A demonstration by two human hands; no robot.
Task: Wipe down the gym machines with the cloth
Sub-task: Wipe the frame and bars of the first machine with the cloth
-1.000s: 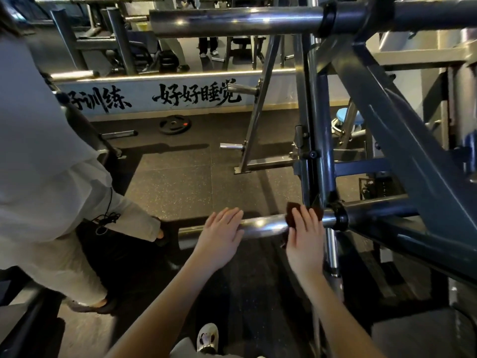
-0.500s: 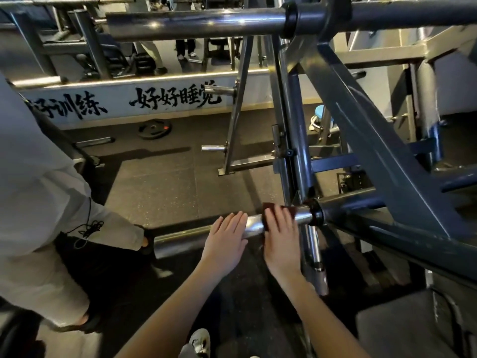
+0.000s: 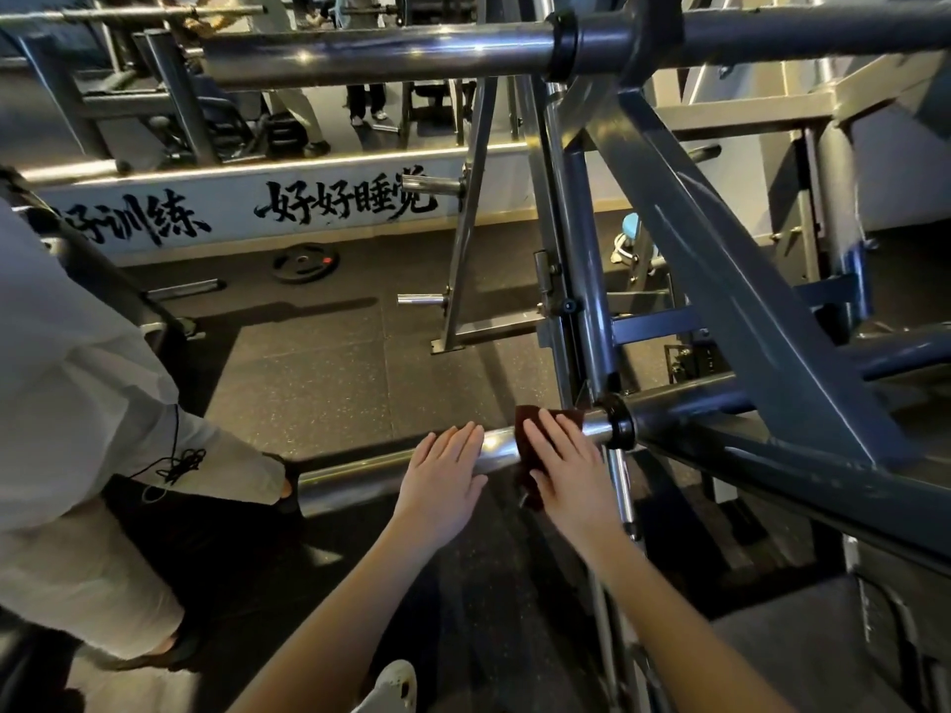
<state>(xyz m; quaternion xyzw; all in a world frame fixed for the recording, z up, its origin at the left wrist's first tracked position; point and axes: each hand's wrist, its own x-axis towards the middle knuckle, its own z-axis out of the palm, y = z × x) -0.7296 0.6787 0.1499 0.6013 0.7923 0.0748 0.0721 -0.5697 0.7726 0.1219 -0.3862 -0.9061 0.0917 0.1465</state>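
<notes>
**Two hands flat on the lower chrome bar**

Both hands lie on the machine's lower chrome bar [image 3: 360, 473], which runs from the near left up toward a black collar [image 3: 620, 422] on the right. The left hand [image 3: 442, 476] rests palm down on the bare metal, fingers straight and close together, holding nothing. Just to its right, the right hand [image 3: 566, 470] presses flat on a dark red cloth [image 3: 526, 422]. Its fingers are straight and slightly spread rather than curled round the bar.

The cloth is draped over the bar between the left hand and the collar. Its far edge shows beyond the fingertips, and a fold hangs below the bar on the near side, by the thumb. The two hands are close but not touching.

Right of the collar, the bar joins the grey machine frame [image 3: 746, 301], whose thick struts cross the right half of the view. An upper chrome bar [image 3: 386, 51] spans the top.

At the left stands another person in pale clothing [image 3: 77, 378], with a black cord dangling at the hip. On the dark rubber floor [image 3: 319, 362] beyond, a black weight plate [image 3: 305, 262] lies flat near a white wall band [image 3: 231, 198] with black brush lettering. A white shoe [image 3: 393, 687] shows at the near edge.
</notes>
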